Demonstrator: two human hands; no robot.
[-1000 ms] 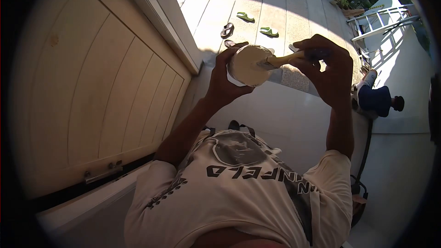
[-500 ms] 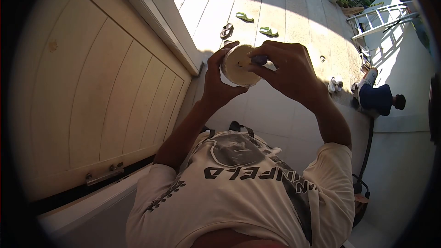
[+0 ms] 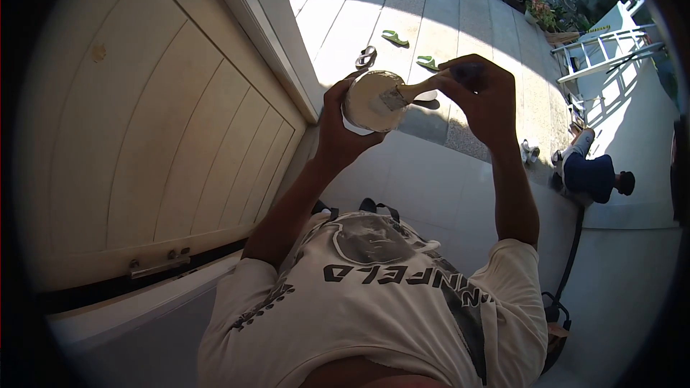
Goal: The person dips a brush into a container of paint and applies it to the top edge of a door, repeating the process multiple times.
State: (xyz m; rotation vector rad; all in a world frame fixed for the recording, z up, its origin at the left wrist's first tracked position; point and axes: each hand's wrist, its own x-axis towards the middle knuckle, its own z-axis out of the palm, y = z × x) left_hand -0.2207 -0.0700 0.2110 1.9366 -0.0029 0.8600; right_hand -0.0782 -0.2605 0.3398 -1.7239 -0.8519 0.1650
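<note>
My left hand [image 3: 339, 129] is wrapped round the side of a round white paint tub [image 3: 356, 128], thumb near its lower rim. Cream-coloured paint [image 3: 370, 100] shows inside. In the fingers of my right hand [image 3: 487, 97], to the right of the tub, is a paintbrush [image 3: 420, 88]. Its pale handle slants down to the left, and the paint-smeared head lies at the tub's right rim. Part of the handle is hidden by my fingers.
A panelled cream door [image 3: 144, 129] with a metal bolt [image 3: 159, 266] stands at left. Green slippers [image 3: 394, 38] lie on the sunlit paving ahead. A white ladder [image 3: 604, 50] leans at right, near a crouching person in dark blue [image 3: 589, 174]. Potted plants [image 3: 539, 11] line the back.
My right hand has moved right and slightly up, drawing the brush out so that its head now shows at the tub's rim. My left hand keeps its hold; the view has shifted slightly.
</note>
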